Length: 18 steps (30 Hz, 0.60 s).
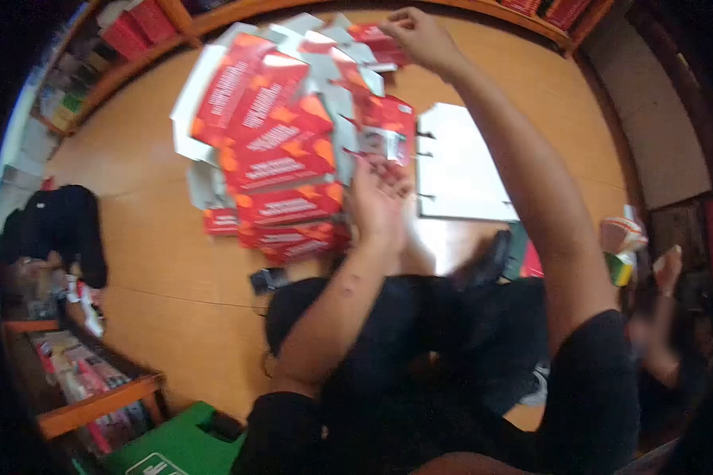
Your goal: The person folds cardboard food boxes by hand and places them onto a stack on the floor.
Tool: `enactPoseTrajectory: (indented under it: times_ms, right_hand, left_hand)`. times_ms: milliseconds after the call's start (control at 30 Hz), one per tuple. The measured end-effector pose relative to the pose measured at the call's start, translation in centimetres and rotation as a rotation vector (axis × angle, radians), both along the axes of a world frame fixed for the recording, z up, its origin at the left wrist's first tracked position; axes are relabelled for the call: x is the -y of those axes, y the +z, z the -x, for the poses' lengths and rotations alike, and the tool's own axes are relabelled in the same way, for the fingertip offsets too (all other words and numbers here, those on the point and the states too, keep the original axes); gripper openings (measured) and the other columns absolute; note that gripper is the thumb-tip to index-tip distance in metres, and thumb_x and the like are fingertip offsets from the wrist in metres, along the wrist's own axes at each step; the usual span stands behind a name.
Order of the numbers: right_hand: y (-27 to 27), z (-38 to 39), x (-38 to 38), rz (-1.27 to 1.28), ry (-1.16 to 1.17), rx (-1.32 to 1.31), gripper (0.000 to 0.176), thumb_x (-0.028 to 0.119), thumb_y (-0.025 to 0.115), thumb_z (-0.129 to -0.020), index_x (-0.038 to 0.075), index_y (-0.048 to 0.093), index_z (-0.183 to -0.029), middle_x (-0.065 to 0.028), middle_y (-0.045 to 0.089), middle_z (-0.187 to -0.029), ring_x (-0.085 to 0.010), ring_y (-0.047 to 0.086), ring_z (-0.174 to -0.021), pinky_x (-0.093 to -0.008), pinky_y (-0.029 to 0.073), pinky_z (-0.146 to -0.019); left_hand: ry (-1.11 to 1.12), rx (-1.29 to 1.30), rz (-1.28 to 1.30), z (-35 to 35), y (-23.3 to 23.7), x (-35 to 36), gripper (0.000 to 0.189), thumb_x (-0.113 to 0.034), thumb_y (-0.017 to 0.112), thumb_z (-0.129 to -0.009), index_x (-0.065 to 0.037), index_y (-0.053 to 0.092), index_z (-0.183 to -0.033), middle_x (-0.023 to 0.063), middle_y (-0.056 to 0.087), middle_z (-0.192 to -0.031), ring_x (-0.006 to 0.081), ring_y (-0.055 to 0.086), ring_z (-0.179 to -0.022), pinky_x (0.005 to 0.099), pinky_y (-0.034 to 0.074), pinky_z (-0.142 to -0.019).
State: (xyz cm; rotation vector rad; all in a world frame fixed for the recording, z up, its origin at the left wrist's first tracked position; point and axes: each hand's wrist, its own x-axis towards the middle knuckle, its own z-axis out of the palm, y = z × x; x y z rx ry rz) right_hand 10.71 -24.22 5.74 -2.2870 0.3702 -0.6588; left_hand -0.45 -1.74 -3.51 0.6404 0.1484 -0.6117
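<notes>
My left hand (382, 194) is palm up with its fingers curled at the lower end of a red carton (396, 119) that bears a white barcode label. It seems to grip that end, though blur softens the fingertips. My right hand (420, 36) is raised at the far side, thumb and fingers pinched together beside another red carton (372, 38). What the pinch holds, if anything, I cannot make out. To the left of both hands lies a fanned, overlapping heap of red-and-orange cartons (285, 166) with white flaps showing.
A white board-like panel (463, 162) with dark slots lies right of the cartons. A green case (178, 447) sits at lower left, near a shelf (103, 404). Dark clothing of one person (55, 229) shows at left; another person's hand (667, 269) is at right.
</notes>
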Motion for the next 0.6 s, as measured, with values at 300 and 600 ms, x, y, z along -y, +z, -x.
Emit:
enactPoseTrajectory:
  times_ms: [300,600]
  right_hand:
    - [-24.1,21.6,-0.4,0.354,0.329,-0.745,0.069,0.037,0.084,-0.065,0.028,0.057,-0.128,-0.015,0.043,-0.14,-0.0415,0.042,-0.127,-0.0536,0.041,-0.101]
    - [-24.1,20.7,-0.3,0.387,0.274,-0.874,0.058,0.042,0.085,-0.062,0.029,0.065,-0.116,-0.0072,0.042,-0.139,-0.0341,0.041,-0.128,-0.0581,0.041,-0.1]
  left_hand:
    - [0.088,-0.036,-0.057,-0.5,1.5,-0.2,0.031,-0.04,0.045,-0.1,-0.01,0.052,-0.098,0.0038,0.055,-0.091,0.0172,0.055,-0.081,0.0342,0.045,-0.073]
    - [0.065,-0.009,-0.107,-0.8,1.0,-0.4,0.027,-0.037,0.044,-0.101,-0.01,0.051,-0.098,0.0037,0.055,-0.091,0.0166,0.054,-0.082,0.0345,0.044,-0.076]
